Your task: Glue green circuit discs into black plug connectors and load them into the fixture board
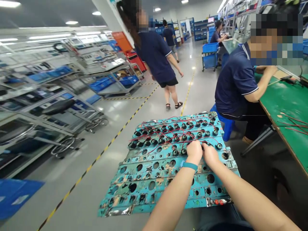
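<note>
A worn turquoise board (154, 175) with rows of round holes lies in front of me. Small round black parts with thin red wires (176, 138) fill its far rows. My left hand (194, 151), with a teal band at the wrist, is closed over the third row. Right beside it my right hand (210, 155) is closed too, its fingertips close to the left ones. What the fingers pinch is hidden, though black parts show around them. One black part (219, 146) sits to the right of my right hand. The near rows show bare holes.
At right, a seated person (237, 77) works at a green table (288, 118) with loose red wires. Another person (156, 57) stands in the aisle ahead. Metal racks (72, 125) and wheeled chairs line the left side. Yellow-black tape (106, 149) marks the floor.
</note>
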A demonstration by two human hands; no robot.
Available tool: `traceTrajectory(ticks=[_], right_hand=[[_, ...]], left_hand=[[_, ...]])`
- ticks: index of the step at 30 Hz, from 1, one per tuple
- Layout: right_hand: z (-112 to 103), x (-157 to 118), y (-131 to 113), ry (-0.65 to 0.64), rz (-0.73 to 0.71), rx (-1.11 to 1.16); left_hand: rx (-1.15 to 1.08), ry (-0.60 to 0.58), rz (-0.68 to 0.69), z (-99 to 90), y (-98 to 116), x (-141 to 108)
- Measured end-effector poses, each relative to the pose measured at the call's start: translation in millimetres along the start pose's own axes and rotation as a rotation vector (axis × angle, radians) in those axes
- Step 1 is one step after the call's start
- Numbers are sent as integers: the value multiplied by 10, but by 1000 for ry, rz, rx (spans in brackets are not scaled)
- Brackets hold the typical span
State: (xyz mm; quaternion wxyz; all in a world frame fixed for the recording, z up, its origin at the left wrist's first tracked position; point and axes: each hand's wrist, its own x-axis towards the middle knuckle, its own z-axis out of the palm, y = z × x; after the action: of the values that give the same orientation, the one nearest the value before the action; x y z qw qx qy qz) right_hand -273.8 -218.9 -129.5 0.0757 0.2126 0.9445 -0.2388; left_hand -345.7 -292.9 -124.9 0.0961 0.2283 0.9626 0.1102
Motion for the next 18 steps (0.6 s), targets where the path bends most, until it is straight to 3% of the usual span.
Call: traceTrajectory(ticks=[5,11,14,18], right_hand=[[-30,-27,-6,7,-3,-32],[-105,-205,-122,32,-104,-42],[-83,-245,-265,30,-177,-50],[34,-174,-433,4,-187,-84]], left_hand=[[64,67,82,-58,-165,-182],[102,243,343,-298,-904,-554],[120,259,468,-237,-1168,-589],[142,296,503,-23,-1248,-540]])
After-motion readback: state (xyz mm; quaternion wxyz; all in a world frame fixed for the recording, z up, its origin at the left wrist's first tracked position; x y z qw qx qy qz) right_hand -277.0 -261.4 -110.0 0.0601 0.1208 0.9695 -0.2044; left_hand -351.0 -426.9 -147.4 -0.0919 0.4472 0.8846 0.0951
